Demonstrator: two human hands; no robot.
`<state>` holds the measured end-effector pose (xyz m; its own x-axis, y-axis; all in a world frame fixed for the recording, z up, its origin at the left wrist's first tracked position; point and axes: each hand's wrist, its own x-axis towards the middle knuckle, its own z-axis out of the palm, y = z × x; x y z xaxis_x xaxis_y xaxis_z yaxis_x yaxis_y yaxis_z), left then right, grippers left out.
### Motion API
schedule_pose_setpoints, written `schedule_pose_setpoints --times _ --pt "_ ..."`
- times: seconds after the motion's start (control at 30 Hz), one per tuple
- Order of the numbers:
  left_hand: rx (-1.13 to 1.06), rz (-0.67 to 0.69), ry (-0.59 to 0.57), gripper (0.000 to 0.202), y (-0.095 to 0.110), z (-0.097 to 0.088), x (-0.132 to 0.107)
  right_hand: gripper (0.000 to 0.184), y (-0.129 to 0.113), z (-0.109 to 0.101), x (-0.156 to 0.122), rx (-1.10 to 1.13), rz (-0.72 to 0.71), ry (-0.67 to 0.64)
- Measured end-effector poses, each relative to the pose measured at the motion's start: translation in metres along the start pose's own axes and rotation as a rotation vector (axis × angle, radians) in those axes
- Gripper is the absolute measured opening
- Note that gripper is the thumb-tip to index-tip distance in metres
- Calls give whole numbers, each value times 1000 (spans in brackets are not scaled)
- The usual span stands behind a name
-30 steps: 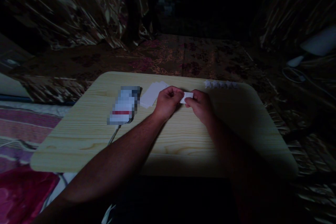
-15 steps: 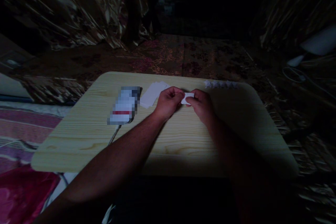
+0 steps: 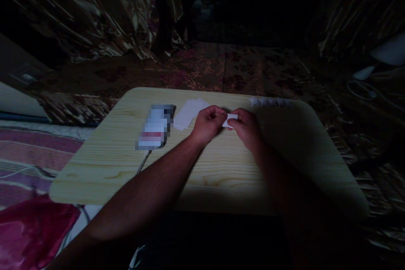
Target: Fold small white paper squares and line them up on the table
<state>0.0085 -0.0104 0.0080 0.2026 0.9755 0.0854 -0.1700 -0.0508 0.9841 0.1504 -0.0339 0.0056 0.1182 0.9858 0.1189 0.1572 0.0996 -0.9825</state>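
Observation:
A small white piece of paper (image 3: 232, 119), which looks folded, is pinched between both hands above the wooden table. My left hand (image 3: 209, 125) is closed on its left edge, thumb and fingertips together. On the other side, my right hand (image 3: 247, 128) grips it with the thumb on top; the fingers underneath are mostly hidden. Just left of my left hand lies a loose stack of white paper sheets (image 3: 187, 114). Beyond my right hand, several small white folded paper pieces (image 3: 270, 102) stand in a row near the far edge.
A phone (image 3: 155, 127), its screen blurred out, lies left of the paper stack with a cable (image 3: 144, 162) running toward me. The table (image 3: 101, 164) has rounded corners. Curtains (image 3: 126, 12) hang behind it, and a striped bed cover (image 3: 41, 152) is at left.
The whole view has shifted slightly, so the table and hands appear a little further right. Both hands keep their pinch on the paper, with hardly any finger movement visible.

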Motion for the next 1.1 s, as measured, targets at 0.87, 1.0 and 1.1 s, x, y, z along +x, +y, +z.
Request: schedule_pose_setpoints --times 0.87,1.0,1.1 --pt "12 -24 11 20 -1 -1 1 15 7 -5 4 -120 -7 38" --pt "15 -13 0 19 -2 -1 1 14 5 -5 4 -84 15 36" --pt "10 7 3 19 -4 -1 2 14 5 -4 4 -41 50 2"
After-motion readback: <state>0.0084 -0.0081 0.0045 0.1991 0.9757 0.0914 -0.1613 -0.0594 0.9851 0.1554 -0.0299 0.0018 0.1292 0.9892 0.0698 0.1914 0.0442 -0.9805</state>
